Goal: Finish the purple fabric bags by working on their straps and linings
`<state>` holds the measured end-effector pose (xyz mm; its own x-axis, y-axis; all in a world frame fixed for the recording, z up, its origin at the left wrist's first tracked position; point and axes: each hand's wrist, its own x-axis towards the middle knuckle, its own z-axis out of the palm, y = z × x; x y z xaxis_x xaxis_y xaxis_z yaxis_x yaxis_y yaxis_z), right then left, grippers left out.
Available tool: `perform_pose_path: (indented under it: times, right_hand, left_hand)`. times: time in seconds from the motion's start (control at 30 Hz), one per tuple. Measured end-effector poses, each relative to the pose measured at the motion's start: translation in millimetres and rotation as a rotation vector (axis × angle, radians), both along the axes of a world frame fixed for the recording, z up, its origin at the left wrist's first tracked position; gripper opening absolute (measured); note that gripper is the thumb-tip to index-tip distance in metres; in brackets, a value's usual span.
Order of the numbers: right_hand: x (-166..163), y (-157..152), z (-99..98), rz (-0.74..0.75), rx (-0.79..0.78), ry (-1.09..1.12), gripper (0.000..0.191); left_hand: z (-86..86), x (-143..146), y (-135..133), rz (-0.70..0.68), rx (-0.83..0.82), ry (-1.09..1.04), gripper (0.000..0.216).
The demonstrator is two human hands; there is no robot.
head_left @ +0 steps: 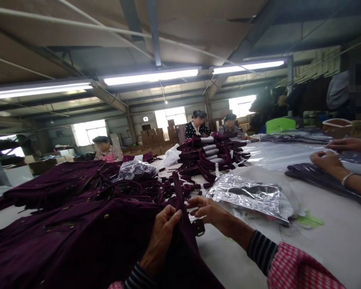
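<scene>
Two hands work one strip: my left hand (164, 228) pinches the maroon belt (178, 192) against the maroon coat (87, 237) lying on the tabletop (333, 237), while my right hand (209, 210) closes its fingers on the same belt just above the dark buckle (199, 227). Its long axis runs almost upright, free end pointing up and away from me. I judge the belt could slip or twist if either pinch loosens, since the buckle's weight drags it down. Beside it lie a crinkled plastic bag (252, 196) and a heap of belts (210, 156); a co-worker's hands (331, 158) rest farther right.
</scene>
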<state>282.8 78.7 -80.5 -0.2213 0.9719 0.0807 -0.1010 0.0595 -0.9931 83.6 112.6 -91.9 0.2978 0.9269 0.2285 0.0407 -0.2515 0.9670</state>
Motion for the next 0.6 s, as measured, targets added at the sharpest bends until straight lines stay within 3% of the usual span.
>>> perform_pose_path:
  times: [0.1, 0.23, 0.33, 0.47, 0.6]
  right_hand:
    - [8.2, -13.2, 8.8, -0.139, 0.013, -0.138, 0.043]
    - [27.3, -63.8, 10.9, -0.071, 0.068, -0.274, 0.033]
    - [38.7, -118.4, 4.6, -0.031, -0.005, -0.272, 0.029]
    - [40.6, -184.6, -8.7, 0.132, -0.229, -0.13, 0.035]
    - [37.4, -211.9, -12.4, 0.149, -0.218, -0.099, 0.038]
  left_hand:
    - [-0.6, -0.3, -2.1, 0.03, 0.074, 0.094, 0.044]
    - [-2.4, -0.3, -6.0, 0.122, 0.14, 0.221, 0.037]
    - [2.1, 4.3, -7.2, 0.232, 0.175, 0.291, 0.034]
    - [31.2, 20.6, -5.2, 0.419, 0.335, 0.533, 0.028]
    - [62.7, 34.7, 12.0, 0.531, 0.371, 0.692, 0.023]
